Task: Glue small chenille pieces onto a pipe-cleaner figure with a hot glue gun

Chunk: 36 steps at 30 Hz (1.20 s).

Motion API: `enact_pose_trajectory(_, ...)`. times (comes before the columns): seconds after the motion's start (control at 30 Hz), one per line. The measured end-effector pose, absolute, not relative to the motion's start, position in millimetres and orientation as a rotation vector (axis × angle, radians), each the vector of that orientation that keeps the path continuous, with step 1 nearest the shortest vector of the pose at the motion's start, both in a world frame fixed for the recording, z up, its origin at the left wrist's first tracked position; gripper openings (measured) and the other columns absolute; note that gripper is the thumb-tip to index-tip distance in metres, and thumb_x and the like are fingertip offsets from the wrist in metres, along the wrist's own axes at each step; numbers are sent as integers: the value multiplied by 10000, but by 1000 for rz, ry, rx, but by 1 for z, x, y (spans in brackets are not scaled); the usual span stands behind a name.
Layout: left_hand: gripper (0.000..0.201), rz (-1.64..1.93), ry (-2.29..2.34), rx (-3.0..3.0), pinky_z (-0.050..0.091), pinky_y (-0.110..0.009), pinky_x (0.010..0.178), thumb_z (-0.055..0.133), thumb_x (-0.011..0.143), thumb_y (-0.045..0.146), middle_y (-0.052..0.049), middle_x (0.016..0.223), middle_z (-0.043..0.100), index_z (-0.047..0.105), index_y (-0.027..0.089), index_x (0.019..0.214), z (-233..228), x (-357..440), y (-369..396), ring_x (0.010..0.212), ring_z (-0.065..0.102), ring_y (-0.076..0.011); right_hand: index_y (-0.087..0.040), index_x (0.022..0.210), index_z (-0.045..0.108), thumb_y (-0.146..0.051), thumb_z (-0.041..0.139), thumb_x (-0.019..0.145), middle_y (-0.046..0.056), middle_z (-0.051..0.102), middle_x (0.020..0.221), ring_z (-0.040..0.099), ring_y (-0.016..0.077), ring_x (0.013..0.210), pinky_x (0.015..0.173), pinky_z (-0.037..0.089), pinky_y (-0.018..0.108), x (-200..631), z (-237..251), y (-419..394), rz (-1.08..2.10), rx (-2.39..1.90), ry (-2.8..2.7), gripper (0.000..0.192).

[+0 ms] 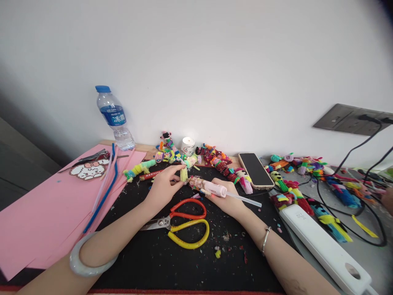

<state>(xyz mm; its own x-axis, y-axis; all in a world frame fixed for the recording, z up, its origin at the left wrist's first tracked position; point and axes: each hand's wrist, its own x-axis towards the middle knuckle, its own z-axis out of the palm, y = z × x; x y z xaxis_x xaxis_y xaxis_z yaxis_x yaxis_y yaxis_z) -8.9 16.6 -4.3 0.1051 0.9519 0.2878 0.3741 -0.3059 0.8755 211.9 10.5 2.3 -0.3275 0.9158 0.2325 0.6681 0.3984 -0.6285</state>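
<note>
A small yellow-green chenille piece (pixel 183 174) is pinched upright between the fingertips of the left hand (pixel 162 186) over the black mat (pixel 184 262). A pink glue pen (pixel 211 188) is gripped in the closed right hand (pixel 225 198), its tip held just beside the piece. Red-and-yellow scissors (pixel 181 223) are laid below, between the forearms.
</note>
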Motion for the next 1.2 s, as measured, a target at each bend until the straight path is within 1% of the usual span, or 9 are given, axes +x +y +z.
enact_pose_trajectory(0.23, 411, 1166, 1273, 1748, 577, -322, 703, 586, 740, 194, -75, 1154, 622, 583, 207, 1151, -6, -8, 18, 763, 668, -156, -199, 625, 457, -331, 626, 757, -45, 470, 551, 436, 94, 511, 460, 296, 196, 212, 2, 11, 594, -1343, -2064, 251)
enact_pose_trajectory(0.37, 404, 1152, 1270, 1779, 579, -326, 697, 586, 742, 200, -69, 1135, 633, 587, 209, 1146, -6, -8, 17, 754, 670, -158, -200, 602, 427, -314, 629, 744, -55, 440, 536, 407, 86, 499, 451, 289, 192, 212, 0, 11, 607, -1335, -2023, 273)
enact_pose_trajectory(0.7, 421, 1110, 1281, 1829, 571, -269, 695, 572, 735, 143, -47, 1092, 641, 596, 202, 1151, -3, -7, 16, 719, 654, -127, -202, 594, 396, -302, 616, 750, -65, 409, 545, 391, 83, 503, 460, 280, 202, 212, -3, 12, 641, -1311, -1966, 288)
enact_pose_trajectory(0.83, 429, 1101, 1273, 1852, 571, -260, 696, 568, 737, 136, -39, 1083, 643, 592, 201, 1161, -4, -7, 16, 704, 646, -118, -201, 596, 404, -288, 625, 738, -71, 411, 544, 382, 80, 502, 459, 285, 199, 212, -4, 12, 666, -1291, -1945, 277)
enact_pose_trajectory(1.0, 433, 1092, 1263, 1876, 572, -254, 691, 562, 744, 138, -42, 1122, 627, 590, 206, 1171, -5, -8, 17, 706, 647, -113, -201, 595, 417, -287, 629, 727, -72, 427, 540, 395, 81, 501, 463, 300, 199, 211, -2, 12, 678, -1290, -1915, 264)
enact_pose_trajectory(1.2, 426, 1094, 1272, 1914, 573, -272, 693, 561, 741, 138, -47, 1109, 635, 604, 208, 1159, -7, -9, 18, 691, 638, -114, -203, 590, 419, -305, 620, 736, -64, 455, 541, 422, 90, 501, 474, 321, 204, 210, -1, 11, 647, -1318, -1887, 269)
